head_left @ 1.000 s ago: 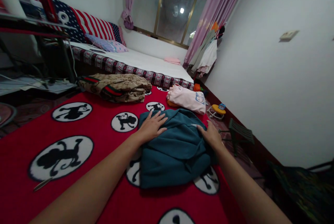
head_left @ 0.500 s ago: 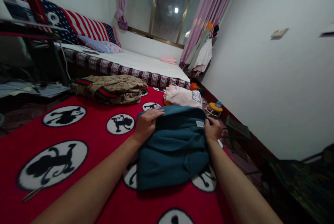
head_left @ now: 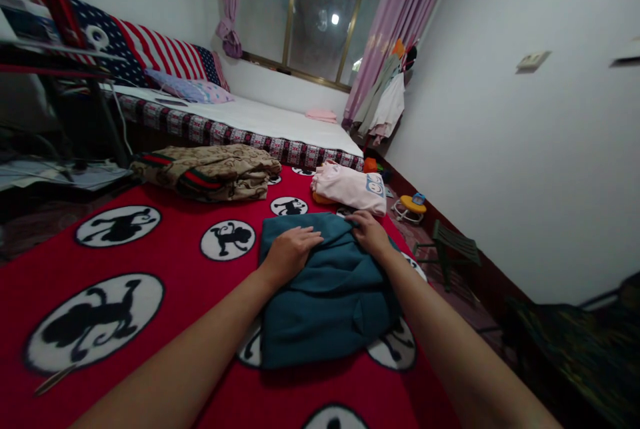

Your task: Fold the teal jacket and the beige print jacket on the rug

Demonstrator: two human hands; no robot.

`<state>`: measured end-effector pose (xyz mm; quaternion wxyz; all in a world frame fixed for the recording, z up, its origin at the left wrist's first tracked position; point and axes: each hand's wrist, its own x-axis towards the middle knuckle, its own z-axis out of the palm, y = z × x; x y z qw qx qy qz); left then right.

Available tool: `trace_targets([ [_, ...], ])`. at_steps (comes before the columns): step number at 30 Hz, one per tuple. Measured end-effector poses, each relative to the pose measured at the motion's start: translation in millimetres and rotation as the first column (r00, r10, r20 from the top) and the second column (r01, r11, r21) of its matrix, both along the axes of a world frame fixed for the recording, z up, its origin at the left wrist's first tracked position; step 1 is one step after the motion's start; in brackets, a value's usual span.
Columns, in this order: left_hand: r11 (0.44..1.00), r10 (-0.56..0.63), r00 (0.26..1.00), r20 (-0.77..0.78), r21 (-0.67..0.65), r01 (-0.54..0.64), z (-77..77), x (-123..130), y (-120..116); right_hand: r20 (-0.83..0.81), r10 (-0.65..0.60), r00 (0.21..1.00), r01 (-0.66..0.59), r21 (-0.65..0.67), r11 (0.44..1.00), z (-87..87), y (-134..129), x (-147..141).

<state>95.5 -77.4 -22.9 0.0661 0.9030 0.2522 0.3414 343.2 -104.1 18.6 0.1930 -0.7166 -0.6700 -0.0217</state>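
A dark teal garment lies partly folded and wrinkled on a red blanket with white ovals and black monkey figures. Its exact kind does not show. My left hand rests flat on its upper left part, fingers stretched out to the right. At the far edge my right hand has its fingers closed on the cloth, with the right side folded inward. Just beyond the garment sits a folded pale pink piece of clothing with a blue and white print.
A tan patterned garment with red-green stripes is heaped at the far left of the blanket. Behind stands a bed. To the right are a green folding stool and a yellow-topped stool. A slim stick-like item lies near left.
My right hand has moved left and a little away from me, folding the garment's right edge inward. The white patch on it no longer shows. My left hand has shifted slightly toward me.
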Motion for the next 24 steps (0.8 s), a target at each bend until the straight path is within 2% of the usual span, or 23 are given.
trace_targets([
  [1, 1.000, -0.010, 1.000, 0.007, -0.015, 0.010, -0.6, -0.7, -0.5, 0.013, 0.020, 1.000, -0.019, -0.058, 0.998, -2.3, 2.4, -1.5],
  [3, 0.997, -0.049, 0.999, -0.006, -0.061, 0.049, -2.0, -1.9, -1.9, 0.003, -0.054, 0.999, 0.054, -0.105, 0.993, -8.9, 3.2, -2.7],
  [5, 0.990, -0.088, 0.995, -0.041, -0.117, 0.083, -3.3, -2.8, -3.3, -0.036, -0.179, 0.983, 0.175, -0.089, 0.981, -15.1, -0.4, -2.5],
  [9, 0.969, -0.097, 0.994, -0.041, -0.232, 0.085, -3.0, -4.1, -5.6, -0.060, -0.295, 0.954, 0.293, -0.045, 0.955, -17.4, -13.8, 3.2],
  [12, 0.943, -0.044, 0.998, -0.034, -0.332, 0.030, 1.1, -4.8, -8.3, 0.015, -0.495, 0.869, 0.494, 0.037, 0.868, -12.0, -25.8, 13.1],
  [13, 0.934, -0.021, 0.999, -0.039, -0.358, 0.005, 2.8, -4.9, -9.4, 0.037, -0.558, 0.829, 0.558, 0.021, 0.830, -9.9, -29.8, 16.0],
  [15, 0.922, 0.009, 0.999, -0.051, -0.386, -0.028, 5.6, -4.7, -11.6, 0.061, -0.620, 0.782, 0.623, -0.107, 0.775, -6.1, -37.0, 19.3],
  [18, 0.926, 0.022, 0.999, -0.042, -0.375, -0.036, 5.9, -3.8, -14.3, 0.081, -0.601, 0.795, 0.596, -0.283, 0.751, -2.7, -43.9, 17.2],
  [21, 0.946, 0.015, 1.000, -0.014, -0.325, -0.019, 2.3, -2.8, -16.0, 0.092, -0.568, 0.818, 0.565, -0.314, 0.763, -3.6, -45.2, 15.7],
  [24, 0.967, 0.013, 1.000, 0.006, -0.254, -0.011, -1.5, -1.6, -17.4, -0.008, -0.512, 0.859, 0.466, -0.401, 0.789, -7.9, -43.5, 22.1],
])
